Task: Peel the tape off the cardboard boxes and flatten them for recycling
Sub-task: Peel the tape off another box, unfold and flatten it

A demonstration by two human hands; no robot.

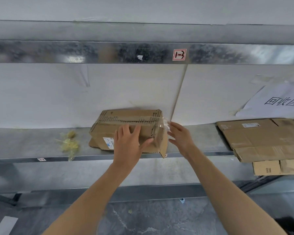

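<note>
Box: brown corrugated cardboard box [107, 131], still standing as a box, on the middle of the grey metal shelf [32, 143]; back edge near or against the white wall panel [58, 92]. One bottom flap sticks out at the lower right corner, over the shelf's front edge.
Box top: a torn strip along the length where the outer paper is ripped and the ribbing shows.
Tape: clear plastic tape [161, 126] wrapped over the box's right end, with a loose, crinkled bit standing off the top right corner.
Left hand [128, 143]: laid flat on the front upper edge of the box, fingers straight and spread, thumb out to the right along the front face. It presses and grips nothing.
Right hand [180, 134]: at the box's right end, fingers spread and fairly straight, not closed on anything. Fingertips just beside the loose tape; the blur hides whether they touch it.
Left of box: crumpled wad of yellowish clear tape [69, 143] on the shelf, apart from the box.
Right of box: flattened brown cardboard sheets [261, 138] in a stack, overhanging the shelf front; the lower sheet is printed "K6".
Wall, right: white paper sign [278, 100] with black handwritten characters, above the stack.
Upper rail: red-bordered sticker [179, 54] marked "1-3".
</note>
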